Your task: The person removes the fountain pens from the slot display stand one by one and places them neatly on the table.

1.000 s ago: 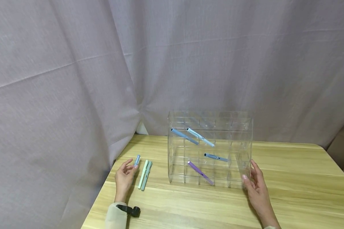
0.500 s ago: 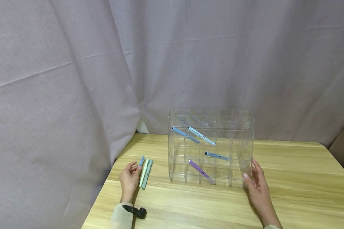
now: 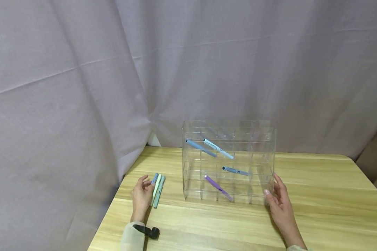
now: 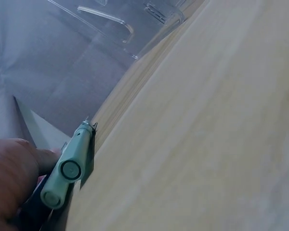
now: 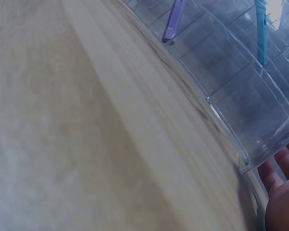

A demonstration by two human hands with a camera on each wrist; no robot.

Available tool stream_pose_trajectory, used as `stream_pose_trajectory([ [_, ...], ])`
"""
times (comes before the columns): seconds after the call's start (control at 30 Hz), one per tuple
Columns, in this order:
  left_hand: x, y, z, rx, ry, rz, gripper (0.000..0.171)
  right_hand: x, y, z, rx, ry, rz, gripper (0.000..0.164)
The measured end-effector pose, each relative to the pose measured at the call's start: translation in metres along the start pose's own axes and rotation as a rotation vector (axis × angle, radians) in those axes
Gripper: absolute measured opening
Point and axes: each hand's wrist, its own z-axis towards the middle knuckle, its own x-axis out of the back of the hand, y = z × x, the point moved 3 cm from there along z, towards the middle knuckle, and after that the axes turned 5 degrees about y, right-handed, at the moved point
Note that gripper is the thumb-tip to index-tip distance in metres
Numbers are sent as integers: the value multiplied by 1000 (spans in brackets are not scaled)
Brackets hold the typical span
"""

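My left hand [image 3: 141,197] pinches a blue pen [image 3: 155,177] low at the table's left side; its lower part is hidden by the fingers. The blue pen lies against a pale green pen [image 3: 157,183], with a grey-green pen [image 3: 159,191] on the other side. Pen ends [image 4: 70,169] show beside the hand in the left wrist view. With thumb in front and fingers along the side, my right hand [image 3: 281,205] grips the lower right edge of a clear plastic organizer [image 3: 274,153]. In its compartments lean a purple pen [image 3: 218,187], a light blue pen [image 3: 218,149] and two darker blue pens.
The organizer stands upright on the wooden table [image 3: 207,226], divided into several small compartments. Grey curtain [image 3: 207,69] hangs behind and to the left of the table. A black strap with a camera [image 3: 152,232] sits on the left wrist.
My left hand has brought the blue pen down and to the right, up against the pale green pen. The right hand keeps its grip on the organizer.
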Motion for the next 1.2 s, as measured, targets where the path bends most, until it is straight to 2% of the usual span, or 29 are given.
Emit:
stream_pose_trajectory([
  [0.47,0,0,1,4,38,9,42,-1,0,0,6,0,13,74],
  [0.67,2,10,-1,-22,67,-59,41,-2,-2,0,3,-1,15,74],
  [0.77,2,24,-1,-46,82,-128,41,-2,-2,0,-2,-2,13,74],
  [0.93,0,58,2,-90,79,-258,41,-1,-1,0,-14,3,6,75],
  [1.07,-2,91,4,-129,50,-365,41,-1,1,1,-12,3,0,75],
  [1.2,-5,129,4,-197,26,-485,43,-1,1,1,-9,2,2,74],
])
